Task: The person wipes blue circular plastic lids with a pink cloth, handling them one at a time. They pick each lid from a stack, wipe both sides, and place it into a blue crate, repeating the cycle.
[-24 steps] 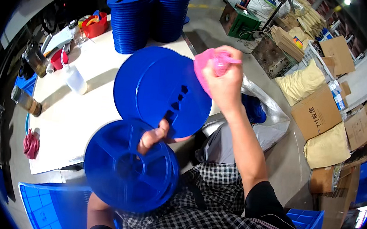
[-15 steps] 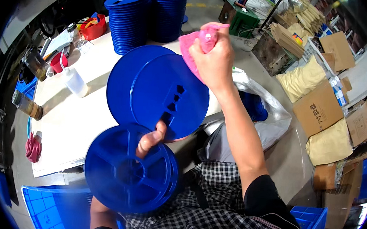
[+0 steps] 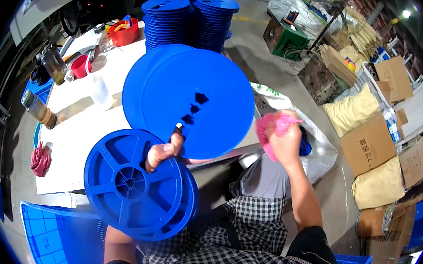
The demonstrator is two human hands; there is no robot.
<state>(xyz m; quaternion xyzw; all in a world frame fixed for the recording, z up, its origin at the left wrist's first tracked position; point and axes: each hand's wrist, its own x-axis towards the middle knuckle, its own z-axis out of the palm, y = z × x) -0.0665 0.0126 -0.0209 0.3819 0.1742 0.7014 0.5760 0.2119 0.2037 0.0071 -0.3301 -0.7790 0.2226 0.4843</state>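
My left hand [image 3: 164,153] grips several blue plastic spool flanges. Its thumb and a fingertip show near the slot; the other fingers are hidden behind. The upper pair tilts up over the table, with a smooth flange [image 3: 213,112] in front, its row of cutouts near the middle. Below, closer to my body, a spoked flange [image 3: 104,173] with a round hub overlaps another one. Off to the right, apart from the flanges, my right hand [image 3: 288,145] is closed around a crumpled pink cloth [image 3: 266,132].
Tall stacks of blue flanges [image 3: 166,26] stand at the table's [image 3: 73,146] far end. On the left are a squeeze bottle [image 3: 99,93], a red basket [image 3: 124,35], a jar [image 3: 39,109] and a dark pink rag [image 3: 40,160]. Blue crates [image 3: 47,233] flank me; cartons [image 3: 370,134] lie right.
My right hand with the pink cloth has moved off the flange's upper edge, down and to the right. The held flanges have turned and tilted slightly.
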